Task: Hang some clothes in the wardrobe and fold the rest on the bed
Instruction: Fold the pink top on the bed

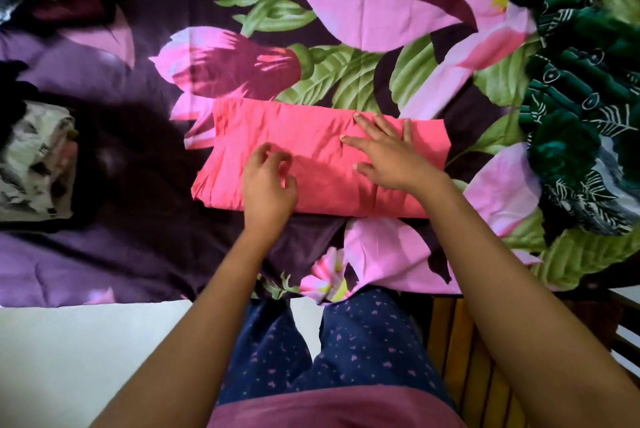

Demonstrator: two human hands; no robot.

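While the right hand (388, 154) lies flat with fingers spread, pressing on the right half of the folded pink garment (311, 137), the left hand (268, 185) sits over its near edge with fingers loosely curled, gripping nothing that shows. The garment lies as a long rectangle on the floral bedsheet (381, 12), near the bed's front side. A crumpled green patterned cloth (581, 98) is heaped well to its right, and a white printed cloth (34, 157) well to its left.
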